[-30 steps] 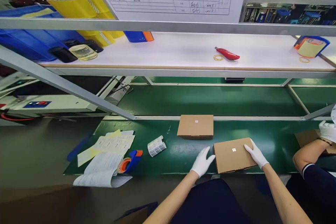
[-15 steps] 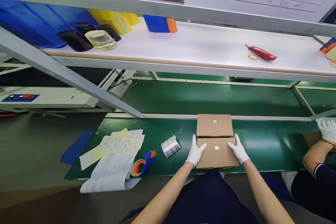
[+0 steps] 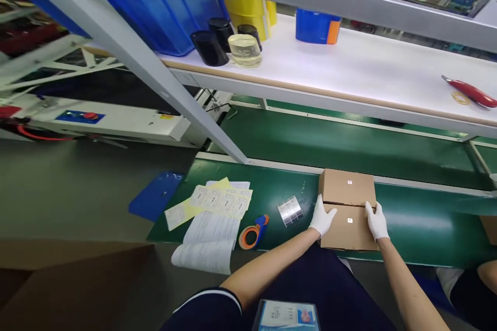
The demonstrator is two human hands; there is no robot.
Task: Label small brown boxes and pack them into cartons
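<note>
Two flat kraft cardboard boxes lie on the green bench, each with a small white label on top. The far box (image 3: pixel 347 187) touches the near box (image 3: pixel 349 228) along one long edge. My left hand (image 3: pixel 323 216), in a white glove, presses the near box's left side. My right hand (image 3: pixel 376 221), also gloved, grips its right side, with the fingers reaching onto the lid. To the left lie a sheet of labels (image 3: pixel 290 211), an orange-and-blue tape dispenser (image 3: pixel 254 232) and a stack of printed papers (image 3: pixel 213 227).
The green bench (image 3: pixel 427 232) runs under a white shelf (image 3: pixel 368 67) holding a blue-and-orange container, black cups, a glass jar and a red utility knife. A diagonal grey metal strut (image 3: pixel 155 83) crosses above. A co-worker's arm (image 3: pixel 488 275) shows at the lower right.
The near box has turned square and now sits against the far box, with both hands at its sides. The view has swung left, and my dark sleeve and a badge have come in at the bottom.
</note>
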